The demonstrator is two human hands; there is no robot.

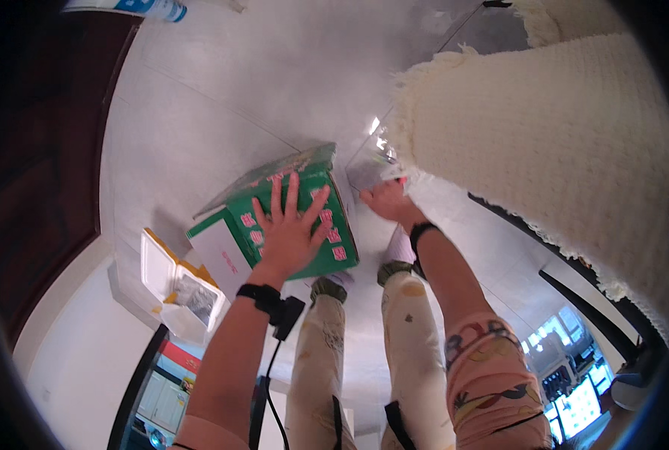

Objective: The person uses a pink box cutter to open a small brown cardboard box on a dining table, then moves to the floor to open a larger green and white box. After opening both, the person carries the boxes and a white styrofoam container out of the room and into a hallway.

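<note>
My left hand point(290, 233) lies spread over the top of a green cardboard box point(343, 225) with pink and white print, which sits on the floor in front of my feet. To the right of the box, my right hand point(388, 201) is curled beside the fringed edge of a cream woven cover point(526, 112). A small red bit point(402, 180) shows at its knuckles; whether the fingers grip it cannot be made out. Just above that hand is a clear, shiny plastic thing point(384, 146) on the floor.
A white foam box point(160, 264) with yellow tape, its lid raised, stands left of the green box. A dark wooden door point(59, 140) is at the far left. A blue and white container point(160, 8) lies at the top left. Black furniture legs point(587, 315) are at the right.
</note>
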